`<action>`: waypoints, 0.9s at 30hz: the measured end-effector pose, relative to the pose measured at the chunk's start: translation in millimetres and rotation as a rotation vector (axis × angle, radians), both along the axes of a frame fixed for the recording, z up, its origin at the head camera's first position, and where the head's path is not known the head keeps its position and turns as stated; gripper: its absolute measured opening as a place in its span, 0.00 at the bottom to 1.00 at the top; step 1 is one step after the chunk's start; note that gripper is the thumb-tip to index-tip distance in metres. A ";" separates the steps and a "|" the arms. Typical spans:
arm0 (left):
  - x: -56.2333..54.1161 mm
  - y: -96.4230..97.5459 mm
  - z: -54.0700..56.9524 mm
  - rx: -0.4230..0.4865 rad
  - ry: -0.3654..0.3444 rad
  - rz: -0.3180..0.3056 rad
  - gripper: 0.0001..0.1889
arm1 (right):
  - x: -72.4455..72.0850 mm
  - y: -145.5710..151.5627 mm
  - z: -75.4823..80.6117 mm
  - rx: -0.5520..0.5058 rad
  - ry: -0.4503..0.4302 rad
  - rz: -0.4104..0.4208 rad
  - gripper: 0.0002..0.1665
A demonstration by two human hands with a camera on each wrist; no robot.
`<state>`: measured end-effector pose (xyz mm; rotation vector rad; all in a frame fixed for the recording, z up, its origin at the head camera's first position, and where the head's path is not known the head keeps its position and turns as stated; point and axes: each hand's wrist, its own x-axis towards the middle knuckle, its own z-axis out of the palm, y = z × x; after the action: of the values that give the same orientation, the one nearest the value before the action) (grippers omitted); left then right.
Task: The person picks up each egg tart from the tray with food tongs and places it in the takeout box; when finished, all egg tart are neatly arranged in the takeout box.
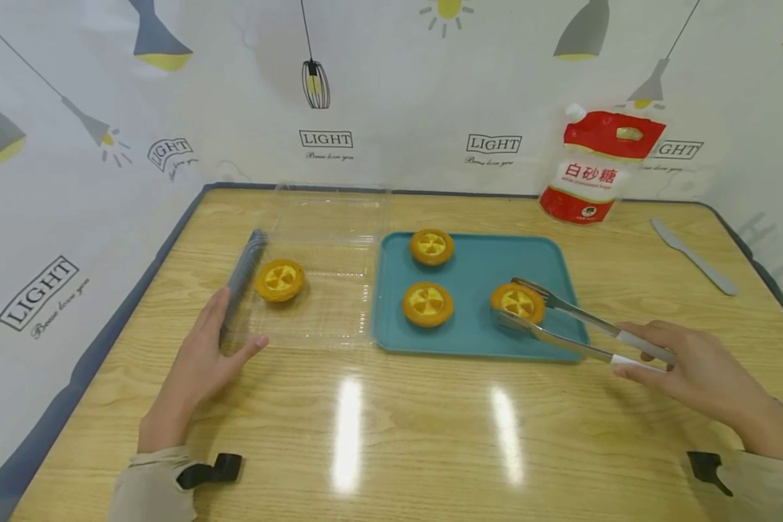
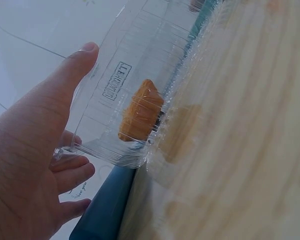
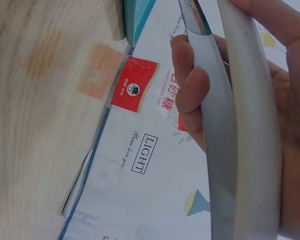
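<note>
My right hand (image 1: pixel 705 370) holds white-handled metal tongs (image 1: pixel 581 315). The tong ends stand on either side of an egg tart (image 1: pixel 518 301) on the right part of the blue tray (image 1: pixel 476 341). Two more tarts sit on the tray's left side, a front tart (image 1: pixel 428 304) and a back tart (image 1: pixel 432 247). Left of the tray lies a clear plastic container (image 1: pixel 326 319), lid folded back, with one tart (image 1: pixel 280 280) inside. My left hand (image 1: pixel 199 359) rests at its front left corner, thumb and fingers spread and fairly straight around it.
A red and white sugar pouch (image 1: pixel 587 170) stands at the back right against the printed wall covering. To the right of the tray lies a grey knife (image 1: pixel 694 257). The wooden table (image 1: pixel 424 435) has a dark blue edge.
</note>
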<state>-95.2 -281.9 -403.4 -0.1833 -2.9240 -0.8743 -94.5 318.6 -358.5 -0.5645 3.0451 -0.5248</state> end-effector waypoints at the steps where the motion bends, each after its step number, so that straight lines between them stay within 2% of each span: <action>1: 0.0 0.1 0.2 -0.001 0.000 0.000 0.50 | 0.4 0.3 0.4 0.001 0.006 0.001 0.38; 6: 0.0 0.6 1.4 -0.009 0.002 -0.001 0.49 | 1.4 1.0 1.9 0.011 0.042 0.013 0.37; 18: 0.9 1.4 0.7 -0.003 0.004 0.000 0.49 | -0.7 0.2 9.2 0.020 0.050 0.013 0.37; 27: 1.7 1.1 2.3 0.005 -0.011 0.001 0.50 | -6.5 -5.0 15.4 0.028 0.126 0.074 0.35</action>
<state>-93.5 -280.9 -401.0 -0.1778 -2.9314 -0.8854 -101.0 313.6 -343.1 -0.7334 3.1283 -0.4609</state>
